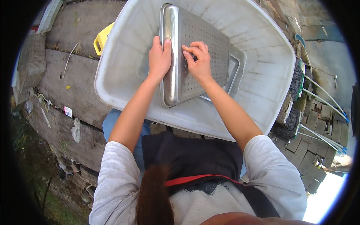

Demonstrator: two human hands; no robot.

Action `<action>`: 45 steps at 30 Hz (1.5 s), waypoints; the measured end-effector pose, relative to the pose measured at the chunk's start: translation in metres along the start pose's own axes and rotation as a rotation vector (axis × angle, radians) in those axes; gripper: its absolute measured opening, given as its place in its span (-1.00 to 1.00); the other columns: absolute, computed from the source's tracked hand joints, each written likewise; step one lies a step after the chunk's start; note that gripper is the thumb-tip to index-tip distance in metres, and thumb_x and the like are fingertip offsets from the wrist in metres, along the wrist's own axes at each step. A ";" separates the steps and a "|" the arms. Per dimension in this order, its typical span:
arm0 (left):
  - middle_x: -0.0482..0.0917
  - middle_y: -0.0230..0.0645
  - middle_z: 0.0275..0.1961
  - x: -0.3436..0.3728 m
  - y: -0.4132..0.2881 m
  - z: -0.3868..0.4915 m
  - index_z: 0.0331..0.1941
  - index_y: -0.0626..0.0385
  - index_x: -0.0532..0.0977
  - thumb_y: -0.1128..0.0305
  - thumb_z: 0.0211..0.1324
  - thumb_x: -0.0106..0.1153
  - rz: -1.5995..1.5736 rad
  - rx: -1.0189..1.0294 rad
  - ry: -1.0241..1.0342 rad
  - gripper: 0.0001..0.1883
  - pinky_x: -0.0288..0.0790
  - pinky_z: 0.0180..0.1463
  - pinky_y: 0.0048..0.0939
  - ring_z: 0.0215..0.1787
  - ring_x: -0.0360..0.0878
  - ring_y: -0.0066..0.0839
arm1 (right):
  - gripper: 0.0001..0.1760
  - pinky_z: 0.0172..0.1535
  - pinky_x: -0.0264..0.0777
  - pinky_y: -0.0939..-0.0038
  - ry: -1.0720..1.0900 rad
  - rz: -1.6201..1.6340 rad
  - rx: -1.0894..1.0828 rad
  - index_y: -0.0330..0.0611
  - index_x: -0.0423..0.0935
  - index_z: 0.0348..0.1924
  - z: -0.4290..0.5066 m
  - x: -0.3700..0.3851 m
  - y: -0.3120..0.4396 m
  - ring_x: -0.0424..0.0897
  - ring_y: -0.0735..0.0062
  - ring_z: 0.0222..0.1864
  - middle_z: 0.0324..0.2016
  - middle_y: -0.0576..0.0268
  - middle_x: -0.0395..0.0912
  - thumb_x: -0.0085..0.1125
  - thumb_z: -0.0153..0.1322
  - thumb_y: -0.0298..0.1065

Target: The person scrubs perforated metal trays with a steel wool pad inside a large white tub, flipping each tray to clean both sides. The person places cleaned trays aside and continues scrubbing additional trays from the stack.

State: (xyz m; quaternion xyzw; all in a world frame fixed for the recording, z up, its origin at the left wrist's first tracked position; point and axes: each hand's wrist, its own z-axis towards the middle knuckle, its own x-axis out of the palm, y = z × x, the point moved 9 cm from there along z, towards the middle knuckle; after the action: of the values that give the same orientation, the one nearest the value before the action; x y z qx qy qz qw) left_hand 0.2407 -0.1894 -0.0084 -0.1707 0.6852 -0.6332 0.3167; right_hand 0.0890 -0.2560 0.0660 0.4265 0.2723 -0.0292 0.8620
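A perforated stainless steel pan [206,39] stands tilted inside a large white plastic tub [261,64]. My left hand [160,57] grips the pan's near-left side wall, thumb on the metal and fingers around the rim. Against the perforated bottom, my right hand [199,60] pinches a small dark scouring pad [194,57], mostly hidden by the fingers. Beneath the pan, another metal tray [234,71] lies in the tub, partly covered.
A yellow plastic container [102,38] with a handle stands left of the tub. Brooms with dark bristles [288,125] lie to the right near stacked bricks [312,123]. Concrete slabs [76,76] with litter extend to the left, beside a woven basket [31,59].
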 end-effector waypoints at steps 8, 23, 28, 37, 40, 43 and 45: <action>0.60 -0.09 -0.37 -0.006 0.000 -0.005 -0.18 0.20 0.36 0.13 0.49 0.01 0.007 -0.081 0.021 -0.68 0.42 -0.23 -0.13 -0.35 0.60 -0.22 | -0.80 0.03 0.40 0.33 0.039 -0.095 0.116 -0.15 0.77 -0.13 0.018 0.022 -0.023 0.47 0.24 -0.06 -0.15 0.20 0.55 0.35 0.37 -0.47; 0.65 -0.10 -0.08 0.000 0.011 -0.005 0.05 0.26 0.36 -0.01 0.25 0.34 -0.166 -0.209 0.142 -0.40 0.56 -0.08 -0.31 -0.15 0.68 -0.37 | -0.68 -0.01 0.40 0.29 0.304 0.100 0.005 -0.08 0.80 -0.09 -0.107 -0.011 0.021 0.45 0.19 -0.10 -0.15 0.22 0.54 0.44 0.29 -0.53; 0.65 -0.12 -0.08 -0.002 0.007 -0.004 0.05 0.25 0.38 0.00 0.26 0.34 -0.161 -0.168 0.139 -0.42 0.56 -0.06 -0.31 -0.14 0.68 -0.39 | -0.68 -0.02 0.41 0.31 0.428 0.191 -0.208 -0.04 0.80 -0.12 -0.129 -0.017 0.039 0.45 0.18 -0.10 -0.14 0.22 0.54 0.45 0.28 -0.56; 0.64 -0.20 -0.06 0.005 0.001 -0.004 0.07 0.21 0.39 0.01 0.28 0.34 -0.226 -0.163 0.188 -0.44 0.54 -0.02 -0.33 -0.08 0.65 -0.43 | -0.67 0.03 0.42 0.28 0.518 0.161 -0.212 0.00 0.80 -0.07 -0.149 -0.006 0.023 0.45 0.16 -0.07 -0.12 0.21 0.53 0.46 0.30 -0.51; 0.63 -0.26 -0.07 0.008 -0.004 -0.008 0.07 0.18 0.40 0.06 0.31 0.33 -0.285 -0.174 0.227 -0.50 0.52 -0.01 -0.35 -0.09 0.61 -0.50 | -0.60 0.07 0.40 0.30 0.406 0.098 -0.014 -0.03 0.77 0.01 -0.157 -0.033 -0.030 0.44 0.19 -0.04 -0.06 0.21 0.48 0.44 0.31 -0.54; 0.63 -0.26 -0.07 0.011 -0.009 -0.011 0.06 0.18 0.40 0.10 0.33 0.33 -0.280 -0.136 0.227 -0.54 0.50 0.00 -0.38 -0.08 0.60 -0.51 | -0.61 0.09 0.41 0.30 0.250 0.024 0.424 -0.03 0.75 0.06 -0.146 -0.062 -0.111 0.46 0.20 0.00 -0.03 0.18 0.46 0.41 0.36 -0.48; 0.63 -0.27 -0.06 0.010 -0.006 -0.011 0.08 0.19 0.41 0.09 0.36 0.29 -0.269 -0.161 0.201 -0.54 0.48 0.01 -0.43 -0.09 0.60 -0.54 | -0.61 0.11 0.42 0.31 0.089 -0.007 0.495 -0.03 0.73 0.10 -0.124 -0.066 -0.123 0.48 0.20 0.02 0.00 0.14 0.44 0.40 0.39 -0.40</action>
State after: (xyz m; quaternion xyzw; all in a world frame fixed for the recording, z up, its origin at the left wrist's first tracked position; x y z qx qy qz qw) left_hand 0.2250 -0.1881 -0.0048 -0.2213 0.7328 -0.6269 0.1446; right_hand -0.0572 -0.2528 -0.0499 0.6244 0.2960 -0.0790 0.7185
